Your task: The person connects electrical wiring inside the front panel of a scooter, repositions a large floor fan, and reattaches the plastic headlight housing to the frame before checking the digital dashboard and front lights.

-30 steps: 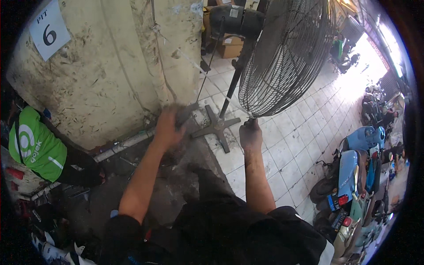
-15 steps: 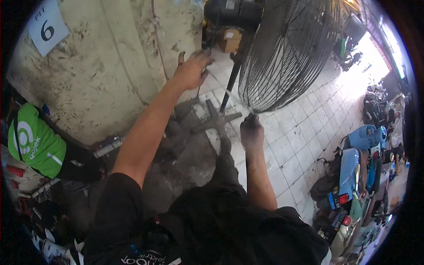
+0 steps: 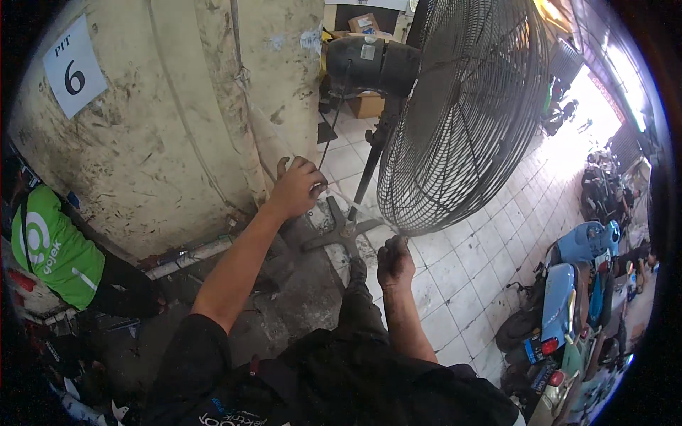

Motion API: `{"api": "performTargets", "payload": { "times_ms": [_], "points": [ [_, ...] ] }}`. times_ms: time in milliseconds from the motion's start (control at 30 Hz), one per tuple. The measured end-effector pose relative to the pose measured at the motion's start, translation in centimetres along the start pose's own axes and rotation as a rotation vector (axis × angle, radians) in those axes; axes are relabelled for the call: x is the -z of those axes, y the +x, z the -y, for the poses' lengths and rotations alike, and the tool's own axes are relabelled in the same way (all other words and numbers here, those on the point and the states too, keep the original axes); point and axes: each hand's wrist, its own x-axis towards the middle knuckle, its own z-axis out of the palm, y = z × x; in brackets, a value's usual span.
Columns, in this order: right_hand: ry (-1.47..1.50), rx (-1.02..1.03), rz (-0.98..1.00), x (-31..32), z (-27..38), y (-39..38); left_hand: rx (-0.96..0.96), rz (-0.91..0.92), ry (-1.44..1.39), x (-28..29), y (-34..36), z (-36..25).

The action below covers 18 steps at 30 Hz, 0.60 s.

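A large black pedestal fan (image 3: 455,135) with a wire grille stands in front of me. A thin, pale translucent strap (image 3: 362,208) runs from a pipe on the wall, past my left hand, to the bottom of the grille. My left hand (image 3: 297,188) is raised between the wall and the fan pole (image 3: 367,172), its fingers pinched on the strap. Just below the grille's lower rim is my right hand (image 3: 396,264), its fingers curled upward near the strap's end. Whatever those fingers hold is hidden.
A stained cream wall (image 3: 177,121) with a paper sign (image 3: 74,67) rises at left. A person in a green jacket (image 3: 57,245) is below it. The fan's cross-shaped base (image 3: 344,231) is by my foot. Parked motorcycles (image 3: 561,298) line the right; cardboard boxes (image 3: 366,105) stand behind the fan.
The view has shifted, so the fan and wall sit lower in the picture. My left hand has come down relative to the fan; my right hand stays by the grille's lower rim.
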Motion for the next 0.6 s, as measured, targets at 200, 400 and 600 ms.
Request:
{"api": "performTargets", "payload": {
  "times_ms": [200,400,600],
  "points": [
    [-0.056,0.02,-0.025,-1.5,0.0,-0.4,0.062,0.095,0.04,1.6,1.0,0.2],
    [-0.073,0.035,-0.117,-2.4,0.4,-1.3,0.109,0.027,-0.051,4.7,9.4,0.2],
    [-0.132,-0.009,-0.086,-1.2,0.8,-1.3,-0.092,-0.383,-0.089,5.2,22.4,-0.2]
  ]
}}
